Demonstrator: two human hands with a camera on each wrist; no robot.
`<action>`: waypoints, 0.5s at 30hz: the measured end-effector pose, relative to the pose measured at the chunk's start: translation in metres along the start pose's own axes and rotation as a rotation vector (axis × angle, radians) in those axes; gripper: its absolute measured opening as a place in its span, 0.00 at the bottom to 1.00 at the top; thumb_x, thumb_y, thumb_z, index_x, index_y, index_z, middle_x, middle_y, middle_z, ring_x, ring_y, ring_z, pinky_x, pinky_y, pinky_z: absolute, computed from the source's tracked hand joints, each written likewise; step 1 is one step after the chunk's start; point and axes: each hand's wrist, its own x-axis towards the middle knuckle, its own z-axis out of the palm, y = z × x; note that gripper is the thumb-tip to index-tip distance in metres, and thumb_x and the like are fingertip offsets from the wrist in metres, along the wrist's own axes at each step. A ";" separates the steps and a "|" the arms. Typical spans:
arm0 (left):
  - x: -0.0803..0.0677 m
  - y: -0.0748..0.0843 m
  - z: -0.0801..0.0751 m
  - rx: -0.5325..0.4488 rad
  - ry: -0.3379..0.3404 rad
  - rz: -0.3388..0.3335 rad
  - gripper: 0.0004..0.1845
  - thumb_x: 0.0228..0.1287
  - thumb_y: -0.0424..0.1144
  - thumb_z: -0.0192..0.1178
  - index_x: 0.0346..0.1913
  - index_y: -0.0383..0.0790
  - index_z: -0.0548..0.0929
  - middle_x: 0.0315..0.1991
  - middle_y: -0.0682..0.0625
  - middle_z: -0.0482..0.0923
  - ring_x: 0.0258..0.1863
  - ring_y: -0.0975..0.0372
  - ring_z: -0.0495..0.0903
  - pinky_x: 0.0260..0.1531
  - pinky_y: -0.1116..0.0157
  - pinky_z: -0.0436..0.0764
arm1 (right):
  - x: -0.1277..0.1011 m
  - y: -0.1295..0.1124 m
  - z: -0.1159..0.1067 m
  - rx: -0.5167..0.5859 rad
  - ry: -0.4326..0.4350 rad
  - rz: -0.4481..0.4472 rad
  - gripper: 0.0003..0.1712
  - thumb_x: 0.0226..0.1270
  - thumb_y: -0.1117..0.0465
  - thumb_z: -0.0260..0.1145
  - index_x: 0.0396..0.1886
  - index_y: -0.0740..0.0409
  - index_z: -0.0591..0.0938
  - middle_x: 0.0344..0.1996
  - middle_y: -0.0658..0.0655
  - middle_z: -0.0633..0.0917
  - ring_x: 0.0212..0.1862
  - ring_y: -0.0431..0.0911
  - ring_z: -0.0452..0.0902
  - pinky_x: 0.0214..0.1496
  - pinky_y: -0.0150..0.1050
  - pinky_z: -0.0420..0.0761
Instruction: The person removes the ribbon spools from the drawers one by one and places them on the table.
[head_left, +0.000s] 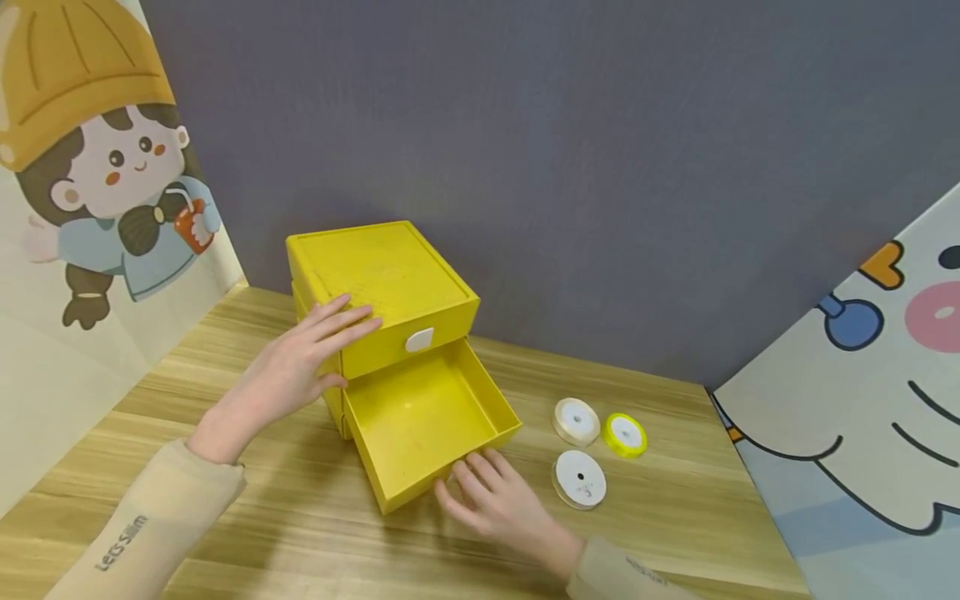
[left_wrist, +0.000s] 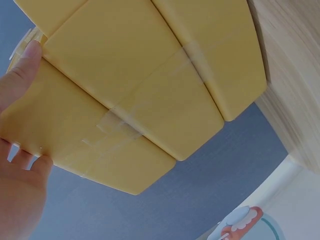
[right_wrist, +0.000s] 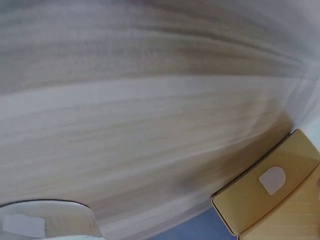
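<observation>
The yellow drawer box (head_left: 382,292) stood toward the back of the wooden worktop (head_left: 675,517), its lower drawer (head_left: 427,425) pulled out and showing nothing inside. My left hand (head_left: 300,367) lay on the box's top left corner with fingers straight, thumb against the side. My right hand (head_left: 495,496) touched the open drawer's front edge with relaxed fingers, gripping nothing. A white tab (head_left: 419,340) marked the upper drawer. At about three o'clock from the drawer lay three ribbon spools: cream (head_left: 576,421), yellow (head_left: 625,434), white (head_left: 579,479). My left sleeve (head_left: 135,533) read "Let's Slim".
</observation>
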 end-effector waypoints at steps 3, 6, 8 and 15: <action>0.001 0.000 -0.001 0.000 -0.001 0.002 0.55 0.26 0.26 0.80 0.68 0.47 0.70 0.67 0.46 0.70 0.70 0.49 0.63 0.71 0.52 0.64 | 0.000 0.003 0.005 -0.017 0.016 -0.021 0.18 0.69 0.69 0.45 0.42 0.46 0.79 0.36 0.52 0.81 0.38 0.46 0.79 0.40 0.37 0.86; 0.001 0.000 -0.002 -0.002 -0.002 0.003 0.55 0.26 0.25 0.80 0.68 0.46 0.70 0.67 0.46 0.70 0.70 0.48 0.63 0.71 0.51 0.65 | -0.001 0.004 0.008 -0.018 -0.001 -0.020 0.18 0.68 0.69 0.47 0.43 0.46 0.79 0.37 0.52 0.82 0.39 0.46 0.79 0.42 0.37 0.86; 0.002 0.000 -0.002 -0.004 -0.005 0.000 0.55 0.26 0.25 0.80 0.67 0.46 0.70 0.67 0.46 0.70 0.70 0.48 0.63 0.70 0.49 0.65 | 0.000 0.005 0.010 -0.014 -0.015 -0.008 0.18 0.67 0.70 0.47 0.44 0.47 0.79 0.39 0.53 0.82 0.40 0.47 0.80 0.44 0.38 0.86; 0.001 0.001 -0.003 -0.005 -0.025 -0.009 0.54 0.27 0.25 0.79 0.68 0.47 0.69 0.67 0.46 0.69 0.71 0.49 0.62 0.63 0.45 0.72 | 0.015 0.013 0.013 -0.056 -0.045 0.023 0.20 0.70 0.72 0.44 0.43 0.46 0.79 0.38 0.52 0.81 0.40 0.46 0.79 0.42 0.36 0.85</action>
